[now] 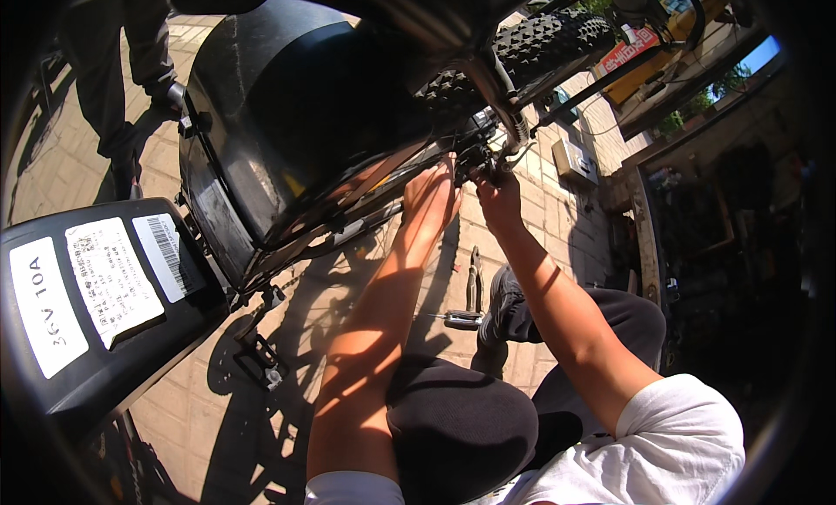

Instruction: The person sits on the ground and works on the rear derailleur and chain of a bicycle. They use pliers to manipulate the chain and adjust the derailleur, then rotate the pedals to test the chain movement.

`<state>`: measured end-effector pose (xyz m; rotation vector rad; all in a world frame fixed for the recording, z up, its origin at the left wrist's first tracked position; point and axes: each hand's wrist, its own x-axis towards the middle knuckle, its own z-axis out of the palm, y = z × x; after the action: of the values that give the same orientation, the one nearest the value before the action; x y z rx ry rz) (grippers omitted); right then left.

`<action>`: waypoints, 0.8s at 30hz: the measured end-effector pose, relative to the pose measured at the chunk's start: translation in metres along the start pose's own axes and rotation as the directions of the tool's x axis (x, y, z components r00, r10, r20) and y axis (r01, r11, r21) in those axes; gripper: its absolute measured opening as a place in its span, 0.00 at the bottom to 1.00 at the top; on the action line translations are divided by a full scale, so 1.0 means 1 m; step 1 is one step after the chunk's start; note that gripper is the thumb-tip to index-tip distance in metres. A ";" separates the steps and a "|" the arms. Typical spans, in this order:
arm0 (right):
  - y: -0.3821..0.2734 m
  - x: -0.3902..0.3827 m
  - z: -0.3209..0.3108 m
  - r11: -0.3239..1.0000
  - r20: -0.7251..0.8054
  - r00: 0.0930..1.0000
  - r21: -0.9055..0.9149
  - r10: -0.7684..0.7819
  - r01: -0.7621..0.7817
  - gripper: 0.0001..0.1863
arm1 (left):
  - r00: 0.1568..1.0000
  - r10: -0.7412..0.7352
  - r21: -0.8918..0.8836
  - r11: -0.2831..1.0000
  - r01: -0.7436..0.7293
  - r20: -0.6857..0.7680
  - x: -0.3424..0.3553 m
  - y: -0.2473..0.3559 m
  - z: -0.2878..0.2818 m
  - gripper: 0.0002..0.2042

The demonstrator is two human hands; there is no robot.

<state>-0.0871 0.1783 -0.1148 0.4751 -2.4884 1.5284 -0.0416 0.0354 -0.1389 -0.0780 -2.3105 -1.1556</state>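
Observation:
Both my hands are at a cluster of small dark parts [475,152] on the bike, beside the knobbly black tyre [553,39] and a shiny metal tube [494,83]. My left hand [429,191] reaches up into the cluster with its fingers bent around a part there; the fingertips are hidden in shadow. Close on its right, my right hand [499,202] is closed, fingers curled against the same cluster. What either hand grips is too small and dark to name. Below them on the paving lie pliers [474,280] and a folding multi-tool [463,319], near my shoe [498,306].
A large glossy black curved shell [296,113] overhangs the left side. Nearer stands a black battery case [104,296] with white labels. A pedal [261,357] sticks out below. Another person's dark-trousered legs [113,78] are at upper left. A pale box [575,162] sits at right.

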 end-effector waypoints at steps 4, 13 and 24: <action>0.004 -0.003 -0.013 0.995 0.021 1.000 -0.097 0.014 -0.011 0.11 | 0.999 -0.024 -0.060 0.998 0.025 0.024 -0.001 0.012 -0.004 0.25; -0.007 -0.005 -0.005 0.997 0.032 0.996 -0.003 0.081 -0.081 0.11 | 0.999 0.040 -0.095 0.995 -0.037 0.026 0.003 -0.010 0.006 0.26; -0.006 -0.002 -0.009 0.996 0.018 1.000 -0.081 0.026 -0.024 0.10 | 0.984 -0.130 -0.190 0.970 0.151 0.120 0.007 0.010 -0.010 0.22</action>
<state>-0.0837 0.1842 -0.1063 0.4491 -2.5687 1.4313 -0.0403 0.0327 -0.1238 -0.0513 -2.3173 -1.4858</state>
